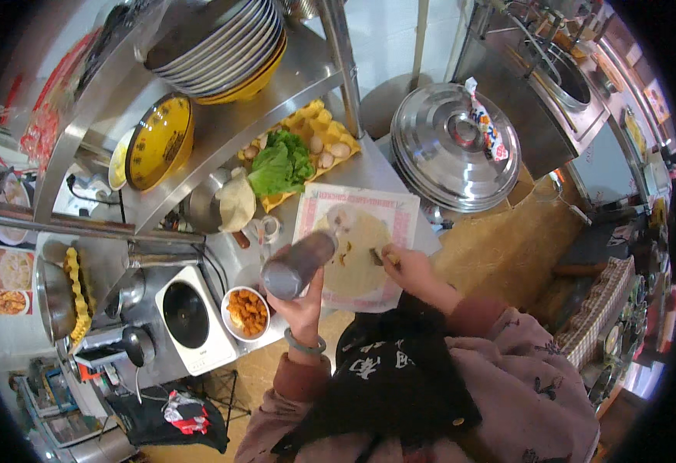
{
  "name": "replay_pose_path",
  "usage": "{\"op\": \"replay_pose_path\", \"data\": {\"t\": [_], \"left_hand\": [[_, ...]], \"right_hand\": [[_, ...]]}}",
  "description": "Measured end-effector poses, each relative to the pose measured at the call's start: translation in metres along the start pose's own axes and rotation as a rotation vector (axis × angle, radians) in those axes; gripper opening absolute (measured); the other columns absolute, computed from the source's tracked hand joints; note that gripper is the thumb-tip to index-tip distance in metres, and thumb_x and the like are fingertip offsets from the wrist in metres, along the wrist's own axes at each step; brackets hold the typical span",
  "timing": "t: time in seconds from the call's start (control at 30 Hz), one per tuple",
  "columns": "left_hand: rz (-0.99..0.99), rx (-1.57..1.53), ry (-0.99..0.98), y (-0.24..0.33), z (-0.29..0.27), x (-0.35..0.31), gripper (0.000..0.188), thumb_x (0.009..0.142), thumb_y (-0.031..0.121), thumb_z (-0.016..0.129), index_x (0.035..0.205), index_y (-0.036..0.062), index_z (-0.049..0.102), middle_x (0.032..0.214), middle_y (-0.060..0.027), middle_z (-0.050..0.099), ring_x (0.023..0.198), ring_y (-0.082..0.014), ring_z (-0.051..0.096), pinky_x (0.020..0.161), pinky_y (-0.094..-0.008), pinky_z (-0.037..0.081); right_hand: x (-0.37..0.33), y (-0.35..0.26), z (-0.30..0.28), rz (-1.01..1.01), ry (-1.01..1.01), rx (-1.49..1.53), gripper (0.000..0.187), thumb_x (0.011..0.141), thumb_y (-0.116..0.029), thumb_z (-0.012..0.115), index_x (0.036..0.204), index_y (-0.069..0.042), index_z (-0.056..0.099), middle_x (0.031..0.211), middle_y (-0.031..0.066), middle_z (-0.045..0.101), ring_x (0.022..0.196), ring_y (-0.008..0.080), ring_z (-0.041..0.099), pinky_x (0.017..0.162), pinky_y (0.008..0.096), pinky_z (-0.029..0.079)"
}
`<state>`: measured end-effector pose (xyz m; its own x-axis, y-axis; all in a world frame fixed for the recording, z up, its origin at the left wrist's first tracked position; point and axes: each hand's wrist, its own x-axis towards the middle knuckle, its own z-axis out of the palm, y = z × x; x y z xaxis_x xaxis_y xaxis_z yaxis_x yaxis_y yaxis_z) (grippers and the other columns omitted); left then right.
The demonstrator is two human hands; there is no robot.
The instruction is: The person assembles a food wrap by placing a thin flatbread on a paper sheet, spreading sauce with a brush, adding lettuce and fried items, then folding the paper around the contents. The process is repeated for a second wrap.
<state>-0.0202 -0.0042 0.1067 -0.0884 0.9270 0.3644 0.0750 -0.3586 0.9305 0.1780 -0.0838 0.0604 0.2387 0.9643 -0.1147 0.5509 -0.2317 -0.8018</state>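
A pale round flatbread (361, 274) lies on a sheet of printed paper (406, 212) on the metal counter. Brown streaks mark its left side. My left hand (303, 309) is wrapped round a clear bottle or jar with dark contents (299, 268), tilted with its far end above the flatbread. Between the fingers of my right hand (409, 270) is a small tool with a dark flat end (376, 256), over the flatbread's right side; its exact kind is unclear. A white bowl of orange-brown fried pieces (229, 324) stands beside my left hand.
Green lettuce (280, 163) and eggs sit in a yellow egg tray (338, 127) behind the paper. A large lidded metal pot (423, 123) stands at far right. Left are a white scale (213, 347) and a metal shelf (307, 85) with stacked plates and a yellow bowl (170, 147).
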Motion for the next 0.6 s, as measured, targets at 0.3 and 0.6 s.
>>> {"op": "replay_pose_path", "data": {"t": [0.3,0.6], "left_hand": [[-0.080,0.098,-0.089,-0.011,0.010,-0.006,0.056,0.063,0.007,0.080,0.110,-0.0013,0.051,0.105,-0.0127,0.058,0.094,-0.0198,0.056,0.085,-0.0323,0.044],[-0.053,0.033,-0.037,-0.038,0.024,-0.014,0.058,0.060,0.014,0.081,0.108,0.0008,0.051,0.096,-0.0123,0.061,0.088,-0.0210,0.060,0.079,-0.0320,0.047]], "right_hand": [[0.004,-0.002,-0.003,0.012,-0.011,-0.021,0.014,0.080,-0.019,0.057,0.090,-0.009,0.057,0.069,0.0148,0.059,0.065,0.0354,0.058,0.056,0.0414,0.045],[0.003,0.005,0.000,-0.046,0.035,0.054,0.014,0.079,-0.018,0.058,0.090,-0.008,0.058,0.068,0.0173,0.058,0.065,0.0371,0.057,0.056,0.0425,0.045]]}}
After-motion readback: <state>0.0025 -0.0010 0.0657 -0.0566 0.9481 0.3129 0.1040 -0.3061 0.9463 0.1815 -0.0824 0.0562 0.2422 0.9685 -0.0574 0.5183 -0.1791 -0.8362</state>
